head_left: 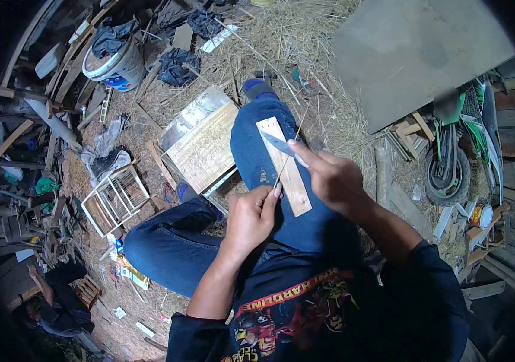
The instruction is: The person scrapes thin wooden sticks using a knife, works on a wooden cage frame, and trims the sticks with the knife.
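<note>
Strawy floor (296, 45), one board (295, 192), right hand (334, 180) gripping one knife (276, 143), left hand (251, 216) pinching one thin strip (283, 167)

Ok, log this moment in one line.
left hand: pinches stick | right hand: holds knife over board | board: on thigh

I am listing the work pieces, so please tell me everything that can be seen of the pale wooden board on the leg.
The pale, flat, rectangular wooden board is long and narrow, with small dark marks at its far end. It lies along the blue denim trouser leg. A grey pointed knife blade and a thin brown stick cross over it; whether they touch it is unclear.
</note>
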`<state>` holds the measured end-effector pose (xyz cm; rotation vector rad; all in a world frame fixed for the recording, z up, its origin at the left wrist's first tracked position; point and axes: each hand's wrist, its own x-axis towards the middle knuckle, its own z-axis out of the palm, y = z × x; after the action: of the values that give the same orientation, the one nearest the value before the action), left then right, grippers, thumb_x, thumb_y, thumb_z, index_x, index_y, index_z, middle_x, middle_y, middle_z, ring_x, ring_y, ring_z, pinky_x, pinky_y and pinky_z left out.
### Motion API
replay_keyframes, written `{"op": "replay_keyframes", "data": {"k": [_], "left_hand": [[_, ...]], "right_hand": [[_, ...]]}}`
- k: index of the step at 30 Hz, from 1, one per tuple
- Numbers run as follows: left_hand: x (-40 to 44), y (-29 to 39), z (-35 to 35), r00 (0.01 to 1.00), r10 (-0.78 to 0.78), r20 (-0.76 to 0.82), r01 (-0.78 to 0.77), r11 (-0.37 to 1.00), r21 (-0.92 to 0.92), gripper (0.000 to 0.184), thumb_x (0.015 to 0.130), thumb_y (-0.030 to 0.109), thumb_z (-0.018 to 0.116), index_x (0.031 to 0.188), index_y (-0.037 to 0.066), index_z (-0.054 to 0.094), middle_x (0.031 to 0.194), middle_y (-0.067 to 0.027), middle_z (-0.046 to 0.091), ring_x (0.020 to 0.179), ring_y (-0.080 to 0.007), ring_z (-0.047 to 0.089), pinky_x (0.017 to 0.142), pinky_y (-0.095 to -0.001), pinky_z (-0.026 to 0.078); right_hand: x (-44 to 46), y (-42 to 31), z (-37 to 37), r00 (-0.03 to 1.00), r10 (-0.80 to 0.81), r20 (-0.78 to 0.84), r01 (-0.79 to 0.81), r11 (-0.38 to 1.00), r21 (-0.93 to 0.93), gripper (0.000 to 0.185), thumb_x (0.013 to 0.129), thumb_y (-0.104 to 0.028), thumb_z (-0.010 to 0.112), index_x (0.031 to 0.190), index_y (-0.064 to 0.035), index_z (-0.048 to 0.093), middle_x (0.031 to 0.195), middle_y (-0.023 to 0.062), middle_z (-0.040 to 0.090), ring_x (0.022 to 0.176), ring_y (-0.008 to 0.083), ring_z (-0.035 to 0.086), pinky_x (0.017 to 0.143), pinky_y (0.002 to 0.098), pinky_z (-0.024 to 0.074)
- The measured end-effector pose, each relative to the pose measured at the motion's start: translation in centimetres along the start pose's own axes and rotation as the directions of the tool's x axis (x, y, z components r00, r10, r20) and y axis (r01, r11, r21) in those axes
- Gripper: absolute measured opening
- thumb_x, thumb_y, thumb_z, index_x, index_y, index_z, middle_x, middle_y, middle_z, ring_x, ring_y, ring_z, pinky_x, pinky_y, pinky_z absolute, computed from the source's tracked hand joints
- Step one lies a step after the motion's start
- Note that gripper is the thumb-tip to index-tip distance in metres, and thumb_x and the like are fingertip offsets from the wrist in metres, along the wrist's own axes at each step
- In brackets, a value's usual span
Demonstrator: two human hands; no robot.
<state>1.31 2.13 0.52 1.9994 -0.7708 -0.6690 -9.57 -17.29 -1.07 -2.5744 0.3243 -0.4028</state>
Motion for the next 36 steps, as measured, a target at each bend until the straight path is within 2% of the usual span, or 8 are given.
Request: {"op": "replay_keyframes", "data": {"k": [6, 8, 15, 17, 26, 27, 29, 36], "left_hand": [[-0.3, -0.3, 0.3, 1.0, 0.027, 0.003, -0.027, 1.0, 0.003, 0.022, 0.101, 0.014, 0.066, 0.088, -0.002, 0.074, 0.068, -0.0229, 0.065, 0.056, -0.0334, 0.067, 0.056, -0.0407, 0.049], [-0.2, -0.7, 0.7, 1.0, -0.006, -0.005, 0.006, 0.999, -0.054, 0.024, 0.103, 0.017, 0.065, 0.092, -0.002, 0.076, 0.059, -0.0117, 0.059, 0.054, -0.0108, 0.051, 0.053, -0.0336, 0.041], [-0.1, -0.8, 0.5, 0.998, -0.055, 0.03, 0.057, 0.996, -0.065, 0.028, 0.105, 0.02, 0.063, 0.092, -0.001, 0.076, 0.059, -0.0099, 0.059, 0.056, -0.01, 0.05, 0.054, -0.0327, 0.042], [0.1, -0.4, 0.4, 1.0, -0.013, 0.02, 0.014, 0.997, -0.071, 0.025, 0.103, 0.017, 0.064, 0.091, -0.001, 0.076, 0.066, -0.0201, 0.066, 0.054, -0.0238, 0.065, 0.056, -0.0379, 0.048], [0.3, 0.4, 0.3, 1.0, -0.006, 0.018, 0.005, 1.0, 0.012, 0.021, 0.101, 0.014, 0.066, 0.088, -0.001, 0.074, 0.065, -0.0226, 0.063, 0.054, -0.0327, 0.065, 0.055, -0.0412, 0.047], [0.4, 0.4, 0.4, 1.0, -0.001, 0.019, 0.001, 1.0, 0.012, 0.021, 0.101, 0.014, 0.066, 0.088, -0.001, 0.074, 0.065, -0.0226, 0.063, 0.054, -0.0327, 0.065, 0.055, -0.0412, 0.047], [0.2, 0.1, 0.4, 0.999, 0.034, -0.014, -0.034, 0.999, 0.033, 0.021, 0.1, 0.013, 0.067, 0.087, -0.002, 0.073, 0.067, -0.0244, 0.062, 0.056, -0.0376, 0.065, 0.055, -0.0426, 0.047], [0.0, -0.6, 0.7, 0.998, 0.044, -0.037, -0.043, 0.999, 0.03, 0.023, 0.101, 0.016, 0.068, 0.087, -0.001, 0.074, 0.065, -0.0228, 0.063, 0.052, -0.0337, 0.063, 0.053, -0.0416, 0.046]], "right_hand": [[-0.3, 0.3, -0.4, 0.996, 0.026, 0.09, -0.023, 0.999, -0.041, 0.054, 0.092, -0.003, 0.059, 0.143, -0.0164, 0.065, 0.071, 0.0105, 0.059, 0.057, 0.0292, 0.062, 0.053, 0.0412, 0.0514], [-0.7, 1.0, 0.7, 0.998, 0.017, 0.063, -0.017, 1.0, -0.011, 0.054, 0.091, -0.003, 0.06, 0.143, -0.0155, 0.065, 0.071, 0.0102, 0.059, 0.056, 0.0291, 0.061, 0.053, 0.0411, 0.0509], [-0.4, 0.5, 0.4, 0.999, -0.024, 0.043, 0.023, 0.999, 0.024, 0.051, 0.091, -0.002, 0.057, 0.141, -0.0073, 0.065, 0.073, 0.0113, 0.061, 0.058, 0.0298, 0.062, 0.055, 0.0422, 0.051], [-0.7, 0.2, 0.7, 0.999, 0.016, 0.035, -0.016, 1.0, 0.005, 0.051, 0.092, -0.002, 0.056, 0.142, -0.0085, 0.065, 0.071, 0.0106, 0.059, 0.057, 0.0292, 0.061, 0.054, 0.0427, 0.0501], [-2.0, 0.2, 1.5, 0.994, -0.07, 0.087, 0.068, 0.997, 0.03, 0.046, 0.097, -0.007, 0.052, 0.141, -0.0059, 0.063, 0.072, 0.0096, 0.058, 0.057, 0.0254, 0.059, 0.048, 0.0412, 0.0472], [-1.8, 0.0, 1.7, 0.989, -0.141, -0.043, 0.143, 0.989, 0.028, 0.05, 0.096, -0.01, 0.055, 0.146, -0.0128, 0.06, 0.071, 0.0097, 0.058, 0.057, 0.0269, 0.061, 0.05, 0.042, 0.0491], [-1.0, 0.2, 0.7, 0.996, 0.018, 0.091, -0.017, 1.0, -0.011, 0.055, 0.094, -0.012, 0.059, 0.148, -0.0207, 0.06, 0.071, 0.0089, 0.058, 0.057, 0.028, 0.063, 0.052, 0.0432, 0.0525], [-0.8, -0.4, -0.3, 0.991, 0.052, 0.122, -0.044, 0.997, -0.066, 0.052, 0.093, -0.003, 0.055, 0.142, -0.0172, 0.066, 0.078, 0.0128, 0.066, 0.061, 0.0333, 0.065, 0.055, 0.044, 0.053]]}}
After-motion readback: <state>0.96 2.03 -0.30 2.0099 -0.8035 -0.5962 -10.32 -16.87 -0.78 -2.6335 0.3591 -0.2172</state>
